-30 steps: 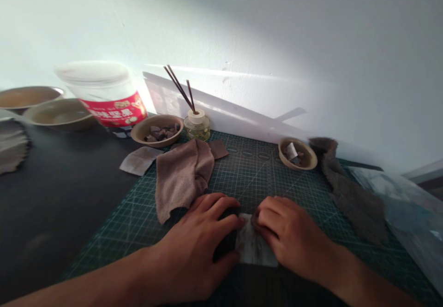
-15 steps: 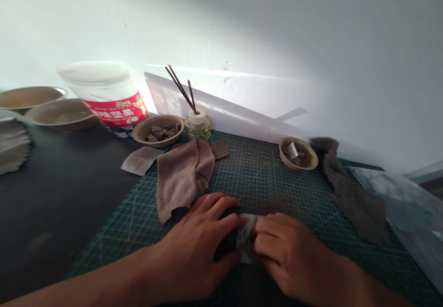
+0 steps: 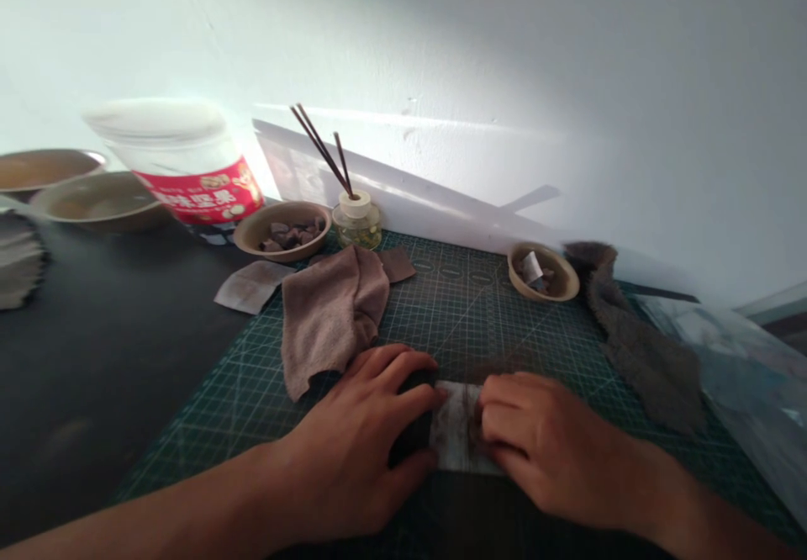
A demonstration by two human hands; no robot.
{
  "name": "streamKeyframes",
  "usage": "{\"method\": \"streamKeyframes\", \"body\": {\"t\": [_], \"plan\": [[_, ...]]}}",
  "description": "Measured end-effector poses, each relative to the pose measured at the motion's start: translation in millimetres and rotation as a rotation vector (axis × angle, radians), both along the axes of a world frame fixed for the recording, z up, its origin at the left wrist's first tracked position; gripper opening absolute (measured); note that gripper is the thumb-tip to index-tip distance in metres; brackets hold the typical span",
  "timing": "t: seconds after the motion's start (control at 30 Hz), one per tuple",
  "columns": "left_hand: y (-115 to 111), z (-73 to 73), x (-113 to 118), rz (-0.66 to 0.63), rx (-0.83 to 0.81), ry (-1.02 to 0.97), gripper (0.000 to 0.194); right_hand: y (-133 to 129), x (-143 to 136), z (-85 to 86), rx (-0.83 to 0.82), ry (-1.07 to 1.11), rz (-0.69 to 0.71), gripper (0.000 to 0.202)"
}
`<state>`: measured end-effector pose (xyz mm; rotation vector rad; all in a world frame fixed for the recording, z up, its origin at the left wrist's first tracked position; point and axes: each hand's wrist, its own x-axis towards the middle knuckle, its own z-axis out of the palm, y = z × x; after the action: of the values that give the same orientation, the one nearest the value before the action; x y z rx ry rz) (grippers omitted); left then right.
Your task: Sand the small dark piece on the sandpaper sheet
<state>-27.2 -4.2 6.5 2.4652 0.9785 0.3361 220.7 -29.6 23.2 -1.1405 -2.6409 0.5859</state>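
Observation:
My left hand [image 3: 371, 434] is braced over a dark block [image 3: 413, 425], its thumb and fingertips gripping the near and far sides at the left end of a pale, dark-smeared strip [image 3: 450, 430]. My right hand [image 3: 535, 434] is closed, knuckles bent, at the strip's right part. Whatever its fingertips pinch is hidden, though a small brownish edge shows beside them. Under both hands lies a green gridded cutting mat [image 3: 460, 316]. A crumpled brownish-pink cloth [image 3: 331, 312] rests just beyond my left hand.
Behind the cloth stand a bowl of brownish stones [image 3: 287, 236] and a reed diffuser [image 3: 356, 219]. A smaller bowl [image 3: 542, 274] and a dark grey cloth [image 3: 643, 358] lie at right. A labelled plastic tub [image 3: 195, 177] and two bowls are at left; a white wall [image 3: 504, 64] rises behind.
My right hand has slid a little to the right along the strip, baring more of its surface. My left hand stays in place. The whole view has shifted slightly.

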Motion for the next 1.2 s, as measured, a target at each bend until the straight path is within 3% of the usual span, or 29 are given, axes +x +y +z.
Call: {"method": "streamKeyframes", "body": {"t": [0.07,0.2,0.3,0.37,0.5,0.67,0.8,0.93,1.1,1.2], "plan": [[0.0,0.4,-0.3,-0.005,0.0,-0.003,0.045,-0.1,-0.3,-0.8,0.022,0.022,0.041,0.017],[-1.0,2.4,-0.9,-0.006,0.016,-0.006,0.046,2.9,-0.7,-1.5,0.092,0.014,-0.127,0.015],[-1.4,2.7,-0.8,-0.003,0.022,-0.013,0.046,1.2,-1.6,1.4,-0.028,-0.012,0.004,0.015],[-1.0,2.2,-0.5,-0.006,0.02,-0.009,0.044,-0.6,-3.0,1.2,-0.025,0.016,0.057,0.017],[-0.8,1.6,-0.7,-0.015,0.021,-0.003,0.044,2.4,-1.1,-1.0,0.067,0.015,-0.109,0.016],[-1.0,2.1,-1.4,-0.022,0.021,-0.02,0.046,3.0,1.6,-1.3,0.058,0.04,0.047,0.017],[-0.6,1.6,-1.6,-0.028,0.041,-0.031,0.048,1.6,-2.0,-5.2,0.128,0.055,-0.071,0.016],[-1.0,1.7,-1.3,-0.03,0.036,-0.021,0.046,-0.7,-5.7,-5.9,0.11,0.04,0.06,0.016],[-1.8,2.0,-0.4,-0.015,0.023,-0.005,0.045,1.4,1.3,-5.3,0.132,0.017,-0.107,0.016],[-1.6,0.9,-0.1,-0.013,0.021,-0.006,0.044,-3.6,-0.3,-7.8,0.094,0.05,-0.021,0.015]]}}
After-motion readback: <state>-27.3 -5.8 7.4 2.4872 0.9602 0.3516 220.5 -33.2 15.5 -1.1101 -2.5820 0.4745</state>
